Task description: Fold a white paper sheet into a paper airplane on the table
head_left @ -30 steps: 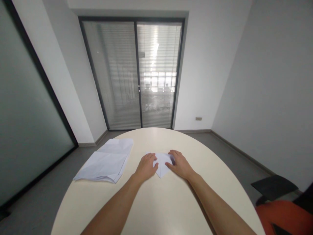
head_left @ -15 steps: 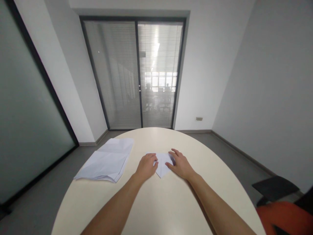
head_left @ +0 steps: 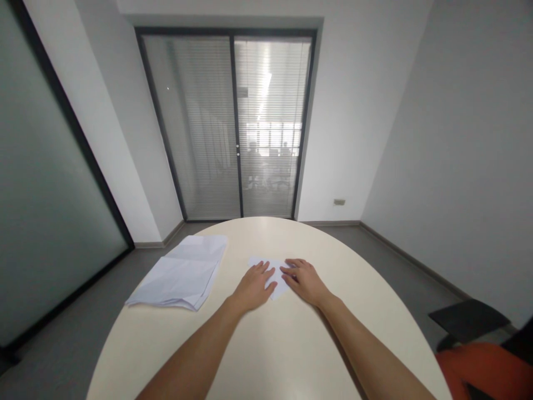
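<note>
A small folded sheet of white paper (head_left: 276,284) lies on the round table, with one pointed corner toward me. Over its left part rests my left hand (head_left: 255,284), fingers spread and palm down. My right hand (head_left: 306,281) lies on the paper's right side, its fingers stretched out and pointing left. Both hands cover much of the sheet, so its full outline and folds are partly hidden. Neither hand grips anything.
A stack of creased white paper sheets (head_left: 179,275) lies on the left of the cream table (head_left: 266,355). An orange and black chair (head_left: 483,361) stands at the lower right. Beyond the table is a glass door (head_left: 270,128) with blinds.
The left hand's fingers have spread and reach farther right over the paper. The right fingers have lowered and flattened onto it. The paper stack has not moved.
</note>
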`<action>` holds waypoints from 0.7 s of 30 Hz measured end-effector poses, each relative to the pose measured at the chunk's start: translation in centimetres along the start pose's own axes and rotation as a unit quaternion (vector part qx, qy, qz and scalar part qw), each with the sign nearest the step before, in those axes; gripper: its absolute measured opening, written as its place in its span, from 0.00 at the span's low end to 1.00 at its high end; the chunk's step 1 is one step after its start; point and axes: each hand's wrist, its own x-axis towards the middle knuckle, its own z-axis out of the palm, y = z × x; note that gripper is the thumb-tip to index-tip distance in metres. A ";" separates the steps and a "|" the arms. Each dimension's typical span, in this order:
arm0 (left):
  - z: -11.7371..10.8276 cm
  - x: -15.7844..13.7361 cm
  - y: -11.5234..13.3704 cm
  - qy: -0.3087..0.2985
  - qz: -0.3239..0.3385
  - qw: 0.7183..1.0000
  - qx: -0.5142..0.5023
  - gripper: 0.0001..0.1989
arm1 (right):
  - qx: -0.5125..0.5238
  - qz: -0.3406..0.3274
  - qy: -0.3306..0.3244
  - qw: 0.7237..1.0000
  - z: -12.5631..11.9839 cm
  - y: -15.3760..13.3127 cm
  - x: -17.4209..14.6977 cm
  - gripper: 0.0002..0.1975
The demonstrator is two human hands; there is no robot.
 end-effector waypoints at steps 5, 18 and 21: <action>0.3 0.1 -0.3 -0.006 0.006 1.000 -0.005 0.24 | 0.037 -0.067 -0.006 0.997 -0.1 -0.1 0.0 0.19; -0.1 0.1 -0.1 0.048 0.033 0.997 -0.044 0.16 | 0.028 -0.064 -0.045 0.996 0.3 -0.3 -0.5 0.30; -0.5 0.1 0.2 0.050 0.023 0.997 -0.049 0.14 | 0.039 -0.083 -0.018 0.996 0.1 -0.5 -0.4 0.25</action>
